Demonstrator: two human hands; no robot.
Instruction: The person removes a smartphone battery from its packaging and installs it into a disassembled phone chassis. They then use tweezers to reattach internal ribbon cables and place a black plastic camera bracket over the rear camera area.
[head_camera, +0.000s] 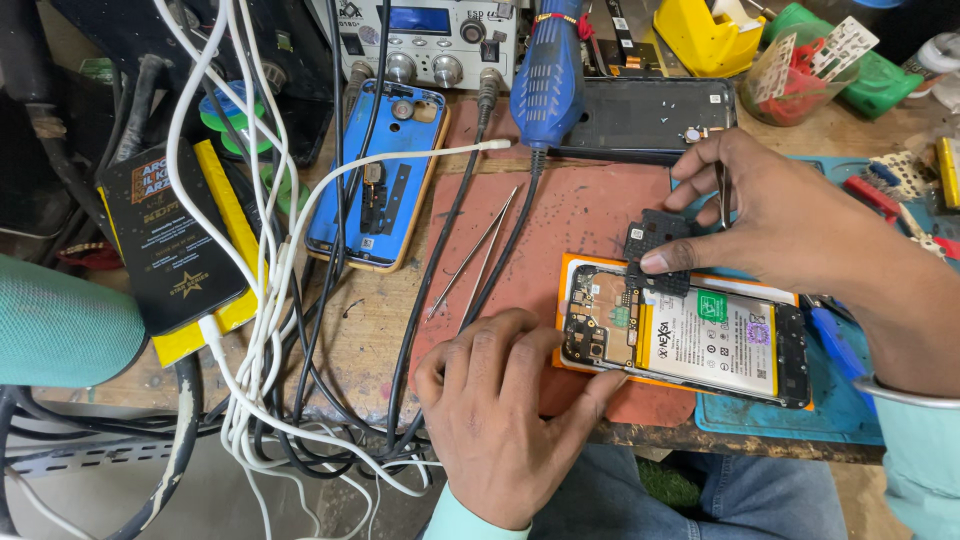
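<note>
The left hand (505, 405) covered the near left corner of the opened phone (680, 335), so how its fingers met the frame there could not be told. The right hand (770, 215) hid the upper end of the tweezers (722, 195) it carried and part of the black circuit board (655, 245) under its thumb. The right forearm ran out past the picture's right edge. The soldering station (430, 35) was cut off at the top (its display too small to read), as was the yellow tape dispenser (705, 35). A green padded shape (60, 320) at the left edge stayed blurred and unidentifiable. The cables (270, 400) dropped below the bench out of view.
</note>
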